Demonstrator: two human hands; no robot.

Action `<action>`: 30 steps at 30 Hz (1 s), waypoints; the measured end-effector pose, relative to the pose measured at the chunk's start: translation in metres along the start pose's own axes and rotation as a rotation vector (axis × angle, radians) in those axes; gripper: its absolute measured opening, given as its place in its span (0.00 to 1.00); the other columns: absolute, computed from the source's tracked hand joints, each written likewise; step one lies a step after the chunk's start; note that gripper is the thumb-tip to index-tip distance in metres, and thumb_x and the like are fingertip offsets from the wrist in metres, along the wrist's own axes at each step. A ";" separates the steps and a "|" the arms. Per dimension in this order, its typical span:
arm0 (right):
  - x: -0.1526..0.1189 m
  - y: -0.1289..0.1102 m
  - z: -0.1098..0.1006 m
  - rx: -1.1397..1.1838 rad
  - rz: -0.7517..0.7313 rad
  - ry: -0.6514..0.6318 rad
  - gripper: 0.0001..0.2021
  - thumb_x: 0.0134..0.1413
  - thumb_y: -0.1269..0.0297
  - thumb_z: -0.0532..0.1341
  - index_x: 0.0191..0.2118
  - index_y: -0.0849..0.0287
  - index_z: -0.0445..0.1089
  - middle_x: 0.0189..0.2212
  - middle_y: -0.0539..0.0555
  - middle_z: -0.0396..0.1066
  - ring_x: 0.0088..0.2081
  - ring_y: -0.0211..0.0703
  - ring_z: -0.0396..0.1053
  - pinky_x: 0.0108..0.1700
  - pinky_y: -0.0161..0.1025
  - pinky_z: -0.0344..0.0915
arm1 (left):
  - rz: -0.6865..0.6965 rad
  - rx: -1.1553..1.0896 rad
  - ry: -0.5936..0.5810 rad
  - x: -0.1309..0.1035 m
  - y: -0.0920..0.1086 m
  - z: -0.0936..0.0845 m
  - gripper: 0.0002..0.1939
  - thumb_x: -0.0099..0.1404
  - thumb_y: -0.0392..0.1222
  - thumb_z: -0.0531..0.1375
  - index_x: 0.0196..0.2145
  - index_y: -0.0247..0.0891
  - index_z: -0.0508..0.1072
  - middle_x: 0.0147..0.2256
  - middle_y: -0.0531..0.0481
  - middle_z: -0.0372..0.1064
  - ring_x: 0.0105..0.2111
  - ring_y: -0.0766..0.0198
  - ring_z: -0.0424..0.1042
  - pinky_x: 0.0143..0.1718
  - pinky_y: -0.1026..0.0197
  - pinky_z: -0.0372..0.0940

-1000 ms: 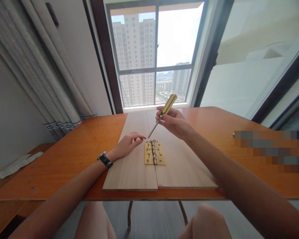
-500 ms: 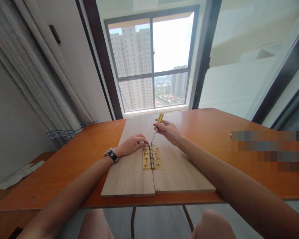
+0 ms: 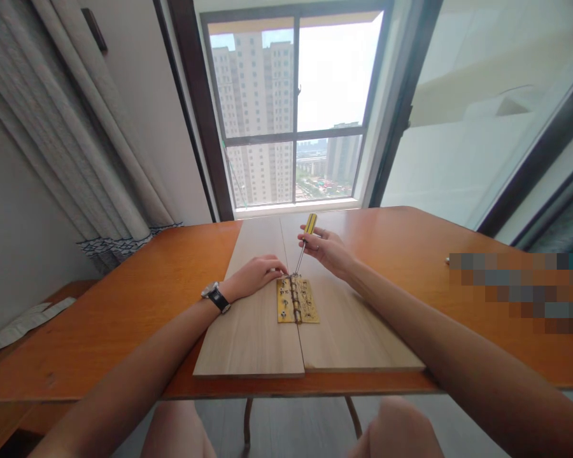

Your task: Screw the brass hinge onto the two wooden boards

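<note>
My right hand [image 3: 329,251] grips a screwdriver [image 3: 310,224] by its yellow-and-black handle, the shaft slanting down to the far end of a brass hinge [image 3: 297,302]. The hinge lies flat across the seam between a left wooden board [image 3: 248,343] and a right wooden board [image 3: 358,343]. Several screws stand up in its left leaf. My left hand [image 3: 258,277] rests on the left board, thumb and fingertips closed together at the hinge's far edge, near the screwdriver tip. Whatever small thing they pinch is too small to make out.
Both boards lie on an orange-brown wooden table [image 3: 143,318]. A window [image 3: 293,133] is beyond the far edge, and a grey curtain [image 3: 90,146] hangs at the left. Blurred-out items [image 3: 520,289] sit on the table's right side.
The view has shifted slightly, so boards and hinge appear a little further right. Both hands stay at the hinge's far end, the screwdriver still held there.
</note>
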State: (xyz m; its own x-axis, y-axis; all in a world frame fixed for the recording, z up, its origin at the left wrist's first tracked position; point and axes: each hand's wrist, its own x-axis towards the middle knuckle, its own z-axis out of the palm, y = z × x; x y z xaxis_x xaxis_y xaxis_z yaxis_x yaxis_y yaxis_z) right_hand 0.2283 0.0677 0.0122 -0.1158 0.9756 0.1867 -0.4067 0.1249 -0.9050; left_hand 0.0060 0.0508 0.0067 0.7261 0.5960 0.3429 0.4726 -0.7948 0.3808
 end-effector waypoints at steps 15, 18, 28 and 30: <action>0.011 -0.006 -0.013 0.084 -0.067 0.052 0.14 0.44 0.68 0.72 0.39 0.57 0.74 0.31 0.49 0.76 0.29 0.33 0.73 0.28 0.27 0.71 | -0.192 -0.356 0.163 0.009 0.019 0.008 0.06 0.65 0.39 0.58 0.36 0.34 0.71 0.31 0.51 0.70 0.30 0.67 0.66 0.33 0.64 0.61; 0.014 -0.009 -0.022 0.103 -0.101 0.069 0.15 0.42 0.67 0.73 0.40 0.55 0.74 0.32 0.48 0.76 0.30 0.33 0.74 0.28 0.27 0.71 | -0.145 -0.458 0.127 0.016 0.025 0.011 0.10 0.64 0.39 0.60 0.43 0.34 0.72 0.34 0.50 0.71 0.31 0.67 0.67 0.35 0.64 0.61; 0.026 -0.012 -0.053 0.081 -0.161 0.125 0.18 0.42 0.67 0.73 0.41 0.54 0.72 0.31 0.47 0.76 0.29 0.33 0.74 0.28 0.27 0.72 | -0.113 -0.320 0.012 0.026 0.028 0.017 0.07 0.64 0.40 0.60 0.36 0.35 0.77 0.30 0.52 0.72 0.27 0.69 0.62 0.32 0.65 0.57; 0.026 -0.013 -0.053 0.068 -0.155 0.113 0.18 0.43 0.67 0.73 0.42 0.54 0.72 0.31 0.47 0.76 0.30 0.33 0.74 0.28 0.27 0.72 | -0.124 -0.305 0.031 0.026 0.027 0.018 0.06 0.63 0.39 0.60 0.35 0.35 0.77 0.29 0.53 0.72 0.27 0.69 0.62 0.31 0.65 0.57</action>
State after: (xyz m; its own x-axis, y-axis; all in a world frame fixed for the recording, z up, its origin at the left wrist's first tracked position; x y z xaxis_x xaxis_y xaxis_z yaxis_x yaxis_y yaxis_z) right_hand 0.2787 0.1015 0.0082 0.0541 0.9601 0.2744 -0.4720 0.2667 -0.8403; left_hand 0.0463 0.0428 0.0098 0.6546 0.6933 0.3015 0.3822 -0.6476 0.6592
